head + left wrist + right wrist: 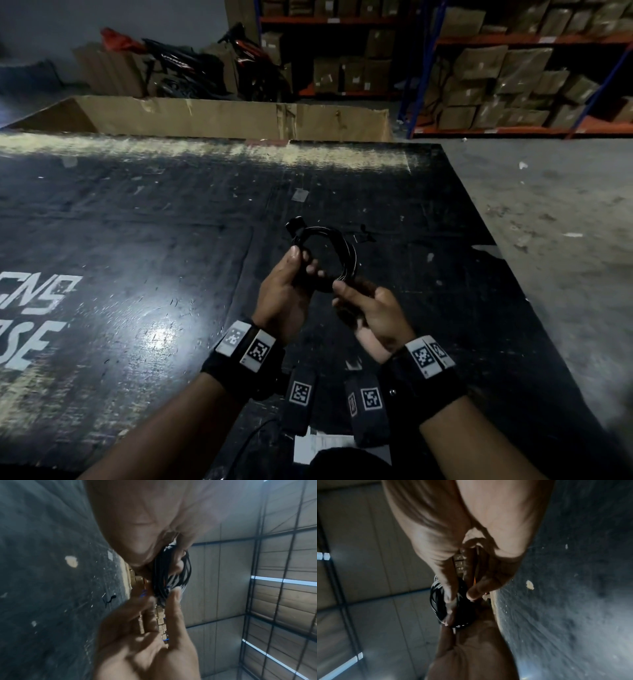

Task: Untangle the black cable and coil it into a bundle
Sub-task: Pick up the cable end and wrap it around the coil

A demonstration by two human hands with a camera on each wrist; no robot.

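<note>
The black cable [350,255] is wound into a small round coil of several loops, held up over the black table [144,222]. My left hand [303,261] grips the coil's left side, thumb on top and fingers curled round the strands, with a plug end sticking up above the thumb. My right hand [342,292] pinches the coil's lower right between thumb and forefinger. In the left wrist view the cable [171,573] runs out from under my left hand [171,553], with a right fingertip against it. In the right wrist view my right hand [461,595] pinches the cable [436,601].
A long open cardboard box [212,118] stands behind the table's far edge. Shelves of cartons [513,68] and parked motorbikes [246,61] fill the back. Grey floor [548,212] lies to the right. White lettering [30,308] marks the table's left side. Tagged straps [301,394] lie at the near edge.
</note>
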